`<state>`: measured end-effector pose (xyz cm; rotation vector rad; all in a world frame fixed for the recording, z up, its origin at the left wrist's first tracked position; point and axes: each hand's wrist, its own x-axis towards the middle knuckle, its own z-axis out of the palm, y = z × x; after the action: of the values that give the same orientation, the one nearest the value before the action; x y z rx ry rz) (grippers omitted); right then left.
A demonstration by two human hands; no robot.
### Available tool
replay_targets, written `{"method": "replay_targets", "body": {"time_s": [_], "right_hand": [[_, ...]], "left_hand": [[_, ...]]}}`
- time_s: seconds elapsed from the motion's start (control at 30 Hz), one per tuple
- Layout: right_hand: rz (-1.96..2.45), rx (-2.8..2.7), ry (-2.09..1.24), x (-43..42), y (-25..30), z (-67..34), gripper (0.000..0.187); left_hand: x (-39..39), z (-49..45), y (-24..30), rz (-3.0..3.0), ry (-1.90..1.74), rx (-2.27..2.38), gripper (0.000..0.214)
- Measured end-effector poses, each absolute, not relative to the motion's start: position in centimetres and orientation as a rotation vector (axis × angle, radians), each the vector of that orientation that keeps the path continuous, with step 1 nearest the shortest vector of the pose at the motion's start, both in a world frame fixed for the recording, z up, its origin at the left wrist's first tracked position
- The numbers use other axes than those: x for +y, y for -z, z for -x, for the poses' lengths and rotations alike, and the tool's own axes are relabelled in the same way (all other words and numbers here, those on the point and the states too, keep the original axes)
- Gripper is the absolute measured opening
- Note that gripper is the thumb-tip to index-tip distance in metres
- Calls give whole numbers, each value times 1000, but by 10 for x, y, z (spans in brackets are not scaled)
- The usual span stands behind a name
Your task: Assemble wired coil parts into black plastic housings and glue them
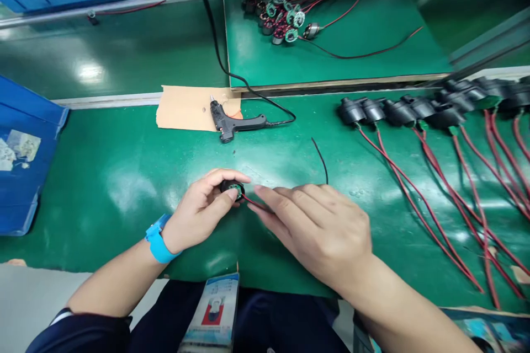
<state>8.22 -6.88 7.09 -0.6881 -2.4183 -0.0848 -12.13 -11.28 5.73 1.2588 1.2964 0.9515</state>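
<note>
In the head view, the black housing with green circuit board [238, 191], pinched by the left hand [202, 207] over the workbench [124, 187], should be kept steady, while the red wire [248, 199], pinched by the right hand [325, 226], is guided without pulling. One glue gun [244, 123] and two blue bins [31, 149] are counted.
</note>
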Motion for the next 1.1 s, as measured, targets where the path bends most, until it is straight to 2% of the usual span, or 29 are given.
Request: {"method": "replay_targets", "body": {"time_s": [0.13, 0.4, 0.7, 0.8, 0.97, 1.1], "right_hand": [[696, -2395, 5, -69, -71, -81, 5], [580, -2406, 172, -78, -73, -71, 14], [648, -2402, 99, -77, -75, -75, 17], [710, -2399, -135, -74, -80, -84, 20], [712, -2327, -913, -63, -96, -114, 22], [571, -2324, -1204, -60, -95, -129, 19]], "left_hand": [[-114, 119, -59, -1200, -986, 1300, 21], [-117, 115, -60, -1118, -1065, 1286, 24], [-115, 113, -61, -910, -1016, 1172, 35], [-114, 114, -62, -888, -1002, 1169, 35], [-115, 118, -67, -896, -1045, 1157, 33], [-119, 121, -69, -875, -1047, 1037, 29]]}}
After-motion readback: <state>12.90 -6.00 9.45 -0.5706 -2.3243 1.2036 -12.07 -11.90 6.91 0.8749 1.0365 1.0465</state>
